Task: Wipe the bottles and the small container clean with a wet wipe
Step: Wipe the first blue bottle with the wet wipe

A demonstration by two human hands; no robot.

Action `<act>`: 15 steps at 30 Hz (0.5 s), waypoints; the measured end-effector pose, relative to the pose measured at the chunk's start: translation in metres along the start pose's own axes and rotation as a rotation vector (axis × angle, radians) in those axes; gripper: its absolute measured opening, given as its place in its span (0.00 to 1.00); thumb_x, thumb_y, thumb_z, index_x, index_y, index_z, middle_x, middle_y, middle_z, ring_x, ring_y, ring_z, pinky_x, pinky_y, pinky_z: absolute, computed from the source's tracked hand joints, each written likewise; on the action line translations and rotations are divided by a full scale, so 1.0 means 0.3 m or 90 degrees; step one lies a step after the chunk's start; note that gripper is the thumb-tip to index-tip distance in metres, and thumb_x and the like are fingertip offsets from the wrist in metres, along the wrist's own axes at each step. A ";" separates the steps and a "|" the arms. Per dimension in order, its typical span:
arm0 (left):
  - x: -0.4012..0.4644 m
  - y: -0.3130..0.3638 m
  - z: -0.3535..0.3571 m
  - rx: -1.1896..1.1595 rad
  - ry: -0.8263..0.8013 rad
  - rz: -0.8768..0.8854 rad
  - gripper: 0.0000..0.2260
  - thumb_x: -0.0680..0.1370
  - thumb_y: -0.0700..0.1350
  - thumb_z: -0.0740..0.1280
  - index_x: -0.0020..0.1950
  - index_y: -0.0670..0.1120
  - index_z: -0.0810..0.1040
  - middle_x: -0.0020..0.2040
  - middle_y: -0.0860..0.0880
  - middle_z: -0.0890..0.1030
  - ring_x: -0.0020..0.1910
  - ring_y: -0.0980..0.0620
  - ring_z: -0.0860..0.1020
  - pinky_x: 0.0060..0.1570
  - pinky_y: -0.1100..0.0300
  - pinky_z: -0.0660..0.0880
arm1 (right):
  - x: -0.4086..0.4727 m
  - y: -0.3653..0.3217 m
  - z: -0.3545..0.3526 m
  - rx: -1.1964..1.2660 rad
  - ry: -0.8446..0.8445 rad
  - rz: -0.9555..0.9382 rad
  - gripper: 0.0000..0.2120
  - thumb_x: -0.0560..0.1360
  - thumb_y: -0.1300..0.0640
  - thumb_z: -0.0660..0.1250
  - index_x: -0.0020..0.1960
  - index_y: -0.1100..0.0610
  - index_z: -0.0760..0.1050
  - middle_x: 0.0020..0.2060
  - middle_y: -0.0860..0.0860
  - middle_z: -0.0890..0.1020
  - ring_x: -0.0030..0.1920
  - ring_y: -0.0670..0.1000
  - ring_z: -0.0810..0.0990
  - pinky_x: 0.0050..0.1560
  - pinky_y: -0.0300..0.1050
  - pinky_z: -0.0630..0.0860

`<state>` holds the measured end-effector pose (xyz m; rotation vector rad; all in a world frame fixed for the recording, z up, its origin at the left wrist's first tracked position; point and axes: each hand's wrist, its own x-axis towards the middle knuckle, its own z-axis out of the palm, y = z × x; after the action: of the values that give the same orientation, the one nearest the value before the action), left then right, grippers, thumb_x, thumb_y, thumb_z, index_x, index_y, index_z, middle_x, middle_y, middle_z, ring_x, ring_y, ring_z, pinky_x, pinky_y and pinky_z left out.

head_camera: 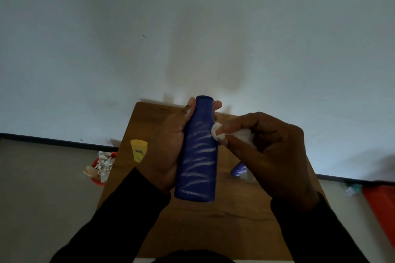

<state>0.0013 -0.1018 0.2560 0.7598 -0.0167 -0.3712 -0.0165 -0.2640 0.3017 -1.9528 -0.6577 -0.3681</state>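
While the left hand (171, 151) grips the blue bottle (197, 151) upright above the middle of the wooden table (224, 220), fingers wrapped around its far side, the right hand (267, 156) pinches a bunched white wet wipe (218, 131) against the bottle's right shoulder. White streaks cross the bottle's facing side. Yellow bottle (139, 150) stands near the table's left edge. A second blue, white-streaked item (239, 170) sits toward the right edge, mostly hidden behind the right hand. Beyond the left edge, a red bin (96, 179) holds crumpled paper.
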 end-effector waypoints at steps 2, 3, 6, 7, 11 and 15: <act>-0.007 -0.003 0.021 0.017 0.015 -0.012 0.22 0.80 0.58 0.58 0.60 0.45 0.82 0.50 0.43 0.81 0.46 0.45 0.79 0.53 0.49 0.77 | 0.010 -0.010 0.011 0.010 -0.004 0.018 0.06 0.71 0.65 0.73 0.48 0.62 0.80 0.46 0.48 0.84 0.48 0.45 0.83 0.45 0.37 0.79; -0.010 -0.005 0.031 0.012 0.024 -0.021 0.21 0.80 0.57 0.58 0.56 0.46 0.84 0.48 0.44 0.82 0.44 0.46 0.80 0.50 0.51 0.78 | 0.020 -0.008 0.017 0.007 0.011 0.030 0.06 0.71 0.64 0.73 0.48 0.61 0.80 0.45 0.48 0.84 0.46 0.46 0.83 0.43 0.38 0.80; -0.019 0.001 0.048 -0.009 0.015 -0.034 0.20 0.81 0.56 0.58 0.55 0.45 0.84 0.42 0.44 0.82 0.36 0.49 0.81 0.38 0.57 0.79 | 0.041 0.003 0.014 -0.033 0.058 0.025 0.04 0.72 0.65 0.72 0.46 0.61 0.80 0.41 0.47 0.83 0.40 0.44 0.83 0.40 0.32 0.77; -0.020 0.005 0.048 -0.004 0.017 -0.032 0.21 0.81 0.57 0.58 0.60 0.45 0.82 0.45 0.43 0.82 0.39 0.49 0.80 0.40 0.56 0.79 | 0.036 0.002 0.005 -0.046 0.050 0.017 0.05 0.71 0.65 0.72 0.46 0.61 0.80 0.41 0.46 0.83 0.40 0.43 0.82 0.41 0.32 0.77; -0.021 0.002 0.047 0.015 0.042 -0.018 0.22 0.80 0.57 0.59 0.65 0.44 0.78 0.51 0.44 0.79 0.44 0.49 0.77 0.44 0.57 0.77 | 0.004 -0.028 0.003 -0.049 -0.036 0.018 0.05 0.70 0.62 0.74 0.46 0.58 0.81 0.44 0.47 0.84 0.47 0.44 0.83 0.44 0.39 0.79; -0.030 -0.013 0.064 0.049 0.063 -0.015 0.18 0.79 0.56 0.60 0.54 0.44 0.82 0.42 0.44 0.81 0.36 0.50 0.79 0.38 0.57 0.78 | 0.039 -0.020 0.023 -0.067 0.051 0.022 0.04 0.71 0.63 0.74 0.45 0.57 0.81 0.41 0.44 0.83 0.41 0.44 0.83 0.40 0.35 0.78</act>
<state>-0.0111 -0.1141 0.2684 0.8540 0.0718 -0.3562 -0.0108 -0.2524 0.3089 -2.0345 -0.5627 -0.4650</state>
